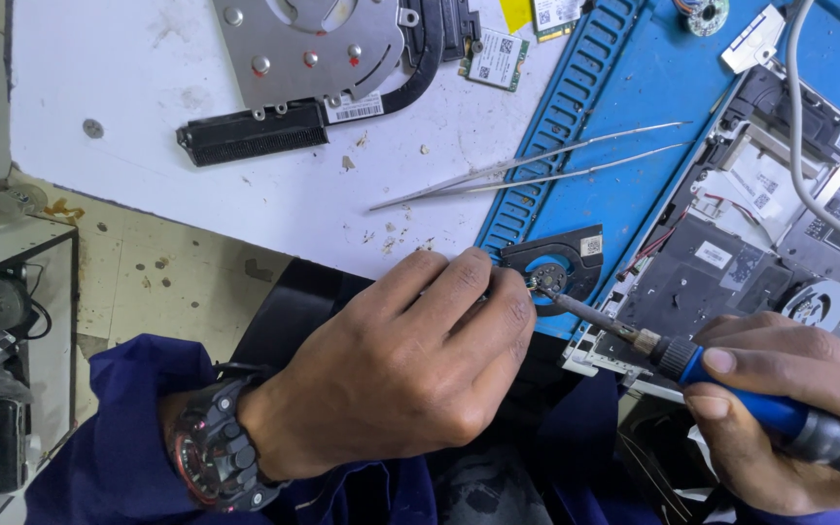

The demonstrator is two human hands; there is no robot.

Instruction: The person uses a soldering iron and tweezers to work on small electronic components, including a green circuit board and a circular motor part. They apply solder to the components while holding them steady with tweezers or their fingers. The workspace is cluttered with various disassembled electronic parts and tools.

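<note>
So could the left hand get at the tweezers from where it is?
Probably yes: the tweezers lie bare on the table just above the left hand, nothing between them, though its fingers now pinch the small fan.

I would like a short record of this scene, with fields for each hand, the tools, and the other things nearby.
left hand: fingertips steady a small black fan
right hand: grips a blue-handled soldering iron, tip on the fan hub
tweezers: lie unused, across white table and blue mat
opened laptop: at right
heat sink: at top
</note>
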